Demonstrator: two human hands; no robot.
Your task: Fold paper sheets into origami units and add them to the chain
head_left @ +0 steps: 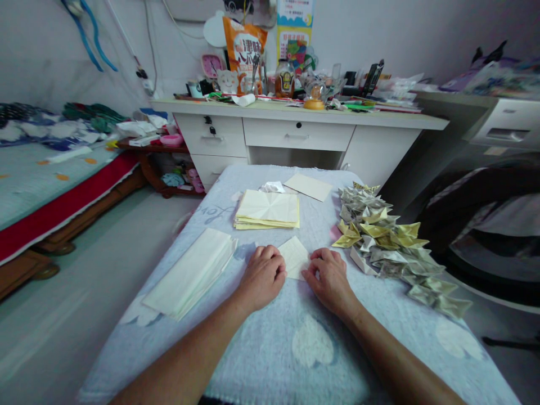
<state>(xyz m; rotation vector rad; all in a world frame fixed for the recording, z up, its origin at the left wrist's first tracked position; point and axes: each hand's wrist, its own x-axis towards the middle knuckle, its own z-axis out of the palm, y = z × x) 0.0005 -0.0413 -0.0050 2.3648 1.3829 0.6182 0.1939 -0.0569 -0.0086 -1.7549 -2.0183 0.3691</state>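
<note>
A small folded sheet of pale paper (295, 256) lies on the cloth-covered table (253, 349) between my two hands. Its left edge is under the curled fingers of my left hand (264, 275). At its right edge, the thumb and fingers of my right hand (328, 275) are pinched together on the paper. Just beyond sits a stack of creased cream and yellow paper squares (268, 208). To the left is a pile of long folded white paper strips (192, 273). Many folded paper pieces (388, 242) with pointed corners, grey-white and yellow, are heaped at the right.
A flat card (308, 187) and a crumpled white wrapper (272, 187) lie at the table's far end. Behind stands a white desk (295, 132) crowded with a jar (284, 79) and an orange bag (244, 56). A washing machine (498, 225) is at right, a bed (54, 185) at left.
</note>
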